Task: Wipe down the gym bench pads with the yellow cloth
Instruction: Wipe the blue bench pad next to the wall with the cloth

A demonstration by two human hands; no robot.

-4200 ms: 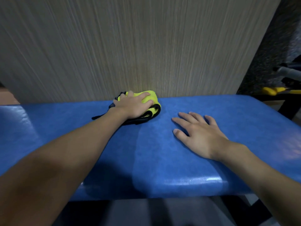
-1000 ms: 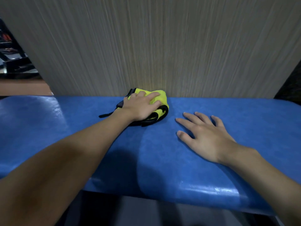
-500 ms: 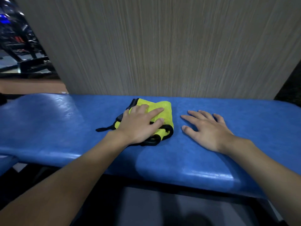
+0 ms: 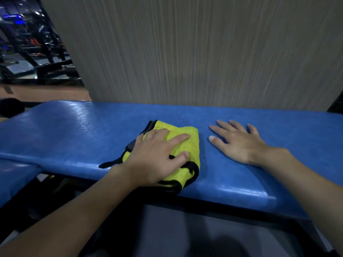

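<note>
1. Far left: a second blue pad (image 4: 13, 179) shows at the lower edge, set a little lower than the main one. Nothing is touching it. I judge it is left to do. Dark gym racks (image 4: 31, 43) stand well behind.
2. Table, main pad (image 4: 83, 138): the left stretch is bare and glossy. The shine does not tell wiped from unwiped, so I cannot confirm how much is done. My judgement is that the job is mid-course.
3. Left hand (image 4: 156, 156): it lies palm down on top of the yellow cloth (image 4: 189, 143). The grip is wide, with fingers spread forward and the thumb laid over the near part. It presses the cloth and does not close round it. The forearm runs in from the lower left, nearly straight.
4. Cloth: it is bunched, black-edged, and flat on the pad near its middle. It reaches close to the near edge, and a black strip trails off to the left.
5. Right hand (image 4: 239, 143): it rests just beside the cloth and apart from it. It is flat on the pad with a wide grip and splayed fingers, and it holds nothing. It looks to be bracing the person.
6. Right stretch of pad: it is bare out to the frame edge and likely needs passes too.
7. Behind: a grey grained wall panel (image 4: 185, 52) stands along the far side of the pad.
</note>
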